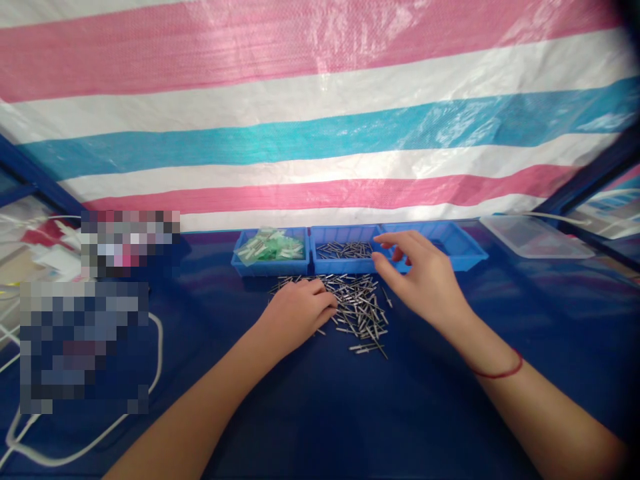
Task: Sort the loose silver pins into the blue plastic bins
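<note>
Two hands: left hand (pixel 297 313), right hand (pixel 425 280). Three blue trays (pixel 270 270) just beyond the fingertips. One loose pile of pins (pixel 360 313) under the left hand, too many to count. One green bag (pixel 270 245). One clear lid (pixel 535 237) beyond the right hand. One white cable (pixel 159 347). One red wrist string (pixel 500 373).

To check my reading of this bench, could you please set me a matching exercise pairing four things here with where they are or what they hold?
Things:
1. left blue bin
2. middle blue bin
3. left hand
4. red string

Matches:
A. rests on the loose pile of pins
B. around the right wrist
C. holds green pieces
D. holds metal pins

Pairs: 1-C, 2-D, 3-A, 4-B.
</note>
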Tool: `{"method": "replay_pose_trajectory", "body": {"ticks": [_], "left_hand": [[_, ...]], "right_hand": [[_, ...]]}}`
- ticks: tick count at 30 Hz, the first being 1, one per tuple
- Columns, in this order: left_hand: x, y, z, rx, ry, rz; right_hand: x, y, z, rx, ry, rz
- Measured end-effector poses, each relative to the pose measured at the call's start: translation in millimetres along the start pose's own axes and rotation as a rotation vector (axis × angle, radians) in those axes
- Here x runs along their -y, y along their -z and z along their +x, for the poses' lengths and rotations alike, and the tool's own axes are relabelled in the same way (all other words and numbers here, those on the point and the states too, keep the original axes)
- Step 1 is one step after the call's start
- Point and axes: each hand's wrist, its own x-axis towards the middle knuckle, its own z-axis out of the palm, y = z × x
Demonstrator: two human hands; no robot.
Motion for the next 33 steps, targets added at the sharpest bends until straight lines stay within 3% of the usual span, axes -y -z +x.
{"method": "replay_pose_trajectory", "body": {"ticks": [9,15,18,22,33], "left_hand": [[0,-3.4,1,-0.012,0.065,0.080],[-6,-4.4,4,-0.279,0.246,-0.333],[-12,-5.2,4,-0.341,0.267,-0.475],[-17,-6.7,3,-0.393,0.295,-0.555],[-20,-6.1,5,-0.417,0.200,-0.641]], "right_hand": [[10,-8,-6,0.128,0.043,0.086],[24,-14,-11,0.220,-0.178,0.387],[33,-17,-14,0.246,-0.271,0.582],[36,-19,-16,0.179,-0.369,0.766],[36,-17,-19,0.191,-0.321,0.808]]}}
